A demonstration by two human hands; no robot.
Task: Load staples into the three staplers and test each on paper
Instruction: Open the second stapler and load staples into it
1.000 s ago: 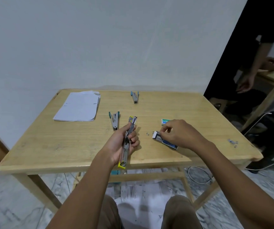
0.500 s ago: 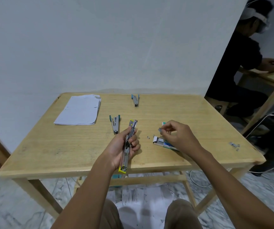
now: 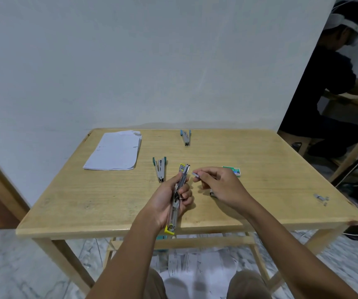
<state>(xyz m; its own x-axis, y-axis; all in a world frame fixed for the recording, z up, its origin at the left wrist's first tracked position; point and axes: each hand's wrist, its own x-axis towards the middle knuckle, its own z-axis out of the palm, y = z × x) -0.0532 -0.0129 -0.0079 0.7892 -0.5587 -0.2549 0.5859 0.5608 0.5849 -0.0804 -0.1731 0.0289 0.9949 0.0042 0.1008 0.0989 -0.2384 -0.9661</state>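
My left hand [image 3: 169, 197] grips a yellow stapler [image 3: 179, 190], opened out long and held above the table's near edge. Pinched in the fingertips of my right hand [image 3: 219, 184] is a small grey strip of staples [image 3: 195, 174], just right of the stapler's far end. A green stapler [image 3: 160, 169] lies open on the table left of my hands. Near the far edge lies a blue stapler [image 3: 186, 137]. The stack of white paper [image 3: 115, 153] rests at the far left. A green staple box [image 3: 234, 170] lies behind my right hand.
Loose staple pieces [image 3: 321, 198] lie near the wooden table's [image 3: 87, 201] right edge. A wall stands right behind the table. A person in dark clothes [image 3: 324, 93] sits at another table at the right. Papers lie on the floor under the table.
My right hand has lifted off the staple box on the table and moved left and up with a staple strip, close to the yellow stapler. My left hand holds still.
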